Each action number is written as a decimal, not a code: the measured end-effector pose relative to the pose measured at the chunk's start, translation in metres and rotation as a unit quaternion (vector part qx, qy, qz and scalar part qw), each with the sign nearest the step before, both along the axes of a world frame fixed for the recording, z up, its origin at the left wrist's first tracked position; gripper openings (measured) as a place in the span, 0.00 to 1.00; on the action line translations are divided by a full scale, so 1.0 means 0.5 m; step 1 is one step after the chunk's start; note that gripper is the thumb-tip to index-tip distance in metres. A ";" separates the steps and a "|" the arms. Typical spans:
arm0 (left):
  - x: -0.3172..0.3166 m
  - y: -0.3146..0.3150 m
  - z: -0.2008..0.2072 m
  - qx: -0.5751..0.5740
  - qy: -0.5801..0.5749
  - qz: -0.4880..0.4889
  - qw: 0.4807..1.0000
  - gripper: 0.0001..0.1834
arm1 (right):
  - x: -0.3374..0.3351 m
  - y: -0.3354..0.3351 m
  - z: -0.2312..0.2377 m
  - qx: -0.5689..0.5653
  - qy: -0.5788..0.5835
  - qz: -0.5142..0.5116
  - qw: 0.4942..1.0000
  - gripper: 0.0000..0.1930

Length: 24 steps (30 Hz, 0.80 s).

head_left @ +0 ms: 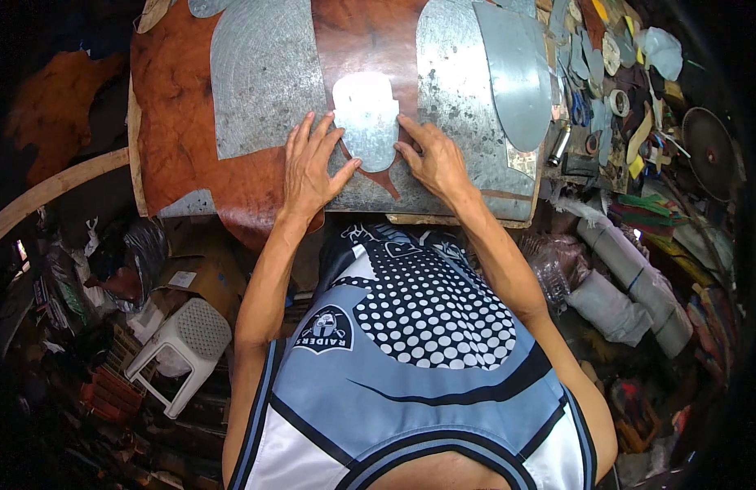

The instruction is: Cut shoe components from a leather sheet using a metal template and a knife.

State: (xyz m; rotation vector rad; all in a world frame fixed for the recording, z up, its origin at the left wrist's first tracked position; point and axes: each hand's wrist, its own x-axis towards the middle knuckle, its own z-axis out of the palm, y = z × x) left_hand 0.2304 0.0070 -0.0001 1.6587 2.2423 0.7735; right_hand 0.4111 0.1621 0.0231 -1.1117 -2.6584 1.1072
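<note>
A shiny silver metal template (pixel 366 122), wider near the top with a rounded lower end, lies flat on brown leather (pixel 357 41) on the worktable. My left hand (pixel 313 167) rests at its left side, fingers stretched and spread, with fingertips at the left edge and the thumb near the lower edge. On the opposite side my right hand (pixel 435 163) touches the right edge with index finger and thumb held apart; its other fingers are curled and partly hidden. A narrow leather strip (pixel 386 184) shows below the template.
The table bears a scuffed metal sheet (pixel 268 82), a large brown hide (pixel 178 122) on the left, and a grey rounded piece (pixel 517 82) on the right. Tools and scraps crowd the far right, near a tape roll (pixel 619 102). A white plastic stool (pixel 194 331) stands lower left.
</note>
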 end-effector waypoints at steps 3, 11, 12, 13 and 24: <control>-0.002 -0.001 -0.005 -0.005 0.001 -0.001 1.000 0.29 | -0.001 0.000 -0.004 -0.006 0.004 -0.002 1.000 0.22; 0.000 -0.007 -0.004 -0.005 0.001 -0.007 1.000 0.30 | 0.000 -0.007 0.005 0.000 -0.007 0.000 1.000 0.22; -0.001 -0.006 -0.004 -0.009 0.006 -0.007 1.000 0.30 | -0.002 -0.006 0.005 0.001 -0.006 -0.002 1.000 0.22; -0.002 -0.007 -0.003 -0.013 0.011 -0.006 1.000 0.29 | -0.004 -0.005 0.004 0.002 -0.004 -0.003 1.000 0.22; 0.016 0.011 0.009 -0.028 0.038 -0.018 0.999 0.28 | 0.029 0.003 -0.031 -0.019 0.040 0.007 0.999 0.23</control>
